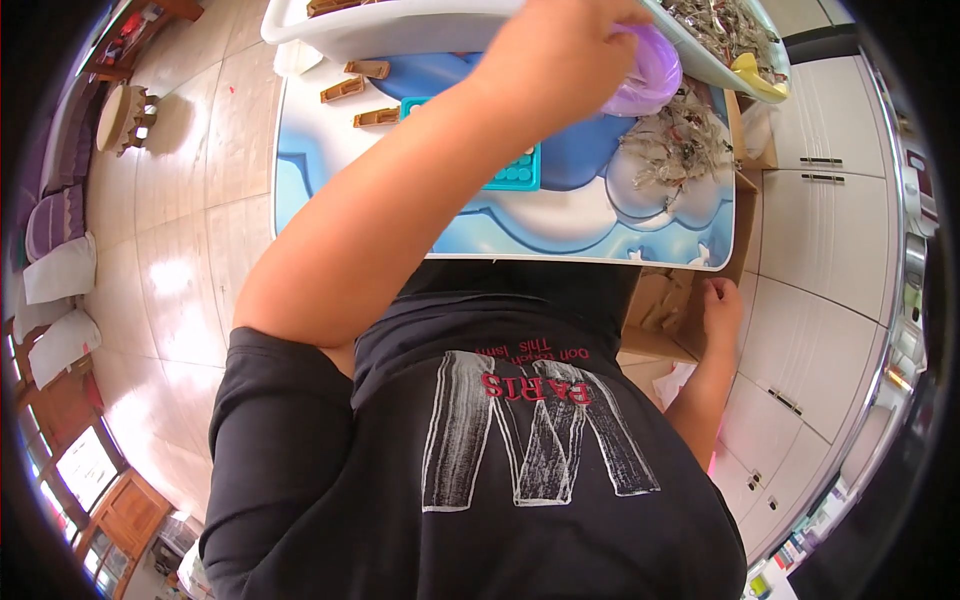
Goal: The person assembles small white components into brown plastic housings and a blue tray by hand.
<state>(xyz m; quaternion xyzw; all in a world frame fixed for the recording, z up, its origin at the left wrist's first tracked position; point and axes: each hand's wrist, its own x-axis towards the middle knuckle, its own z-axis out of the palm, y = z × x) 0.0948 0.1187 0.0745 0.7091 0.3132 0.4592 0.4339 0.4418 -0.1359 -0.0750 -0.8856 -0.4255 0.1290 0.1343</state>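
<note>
Head view: I'm pinching the bowl with my left hand up top, while my right is hanging low by the box.
My left hand (pixel 570 60) is closing its fingers on the rim of the purple bowl (pixel 650 82), which is sitting at the upper right of the frame, just beside the grey shreds (pixel 675 150) on the table (pixel 600 232). My right hand (pixel 722 308) is curling its fingers near the box (pixel 660 344) at right of centre, well apart from the left; I cannot tell whether it is holding anything. Under my left forearm a teal tray (pixel 515 176) is showing in part. Three brown pieces (pixel 343 90) are lying left of it, below the white tub (pixel 400 38). A yellow scoop (pixel 757 80) is resting at the upper right.
</note>
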